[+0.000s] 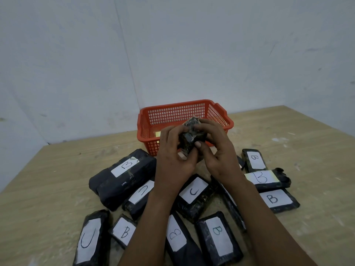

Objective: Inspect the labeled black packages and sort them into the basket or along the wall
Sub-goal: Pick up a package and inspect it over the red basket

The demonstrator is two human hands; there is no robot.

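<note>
- Your left hand [173, 150] and right hand [215, 146] pinch the small black plastic-wrapped package [190, 136] at frame centre, before the red mesh plastic basket [146, 120].
- It looks light, soft and slippery; hold its ends firmly.

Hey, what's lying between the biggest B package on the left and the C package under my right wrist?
Head view: one package with a C label, partly hidden by your left forearm.
</note>
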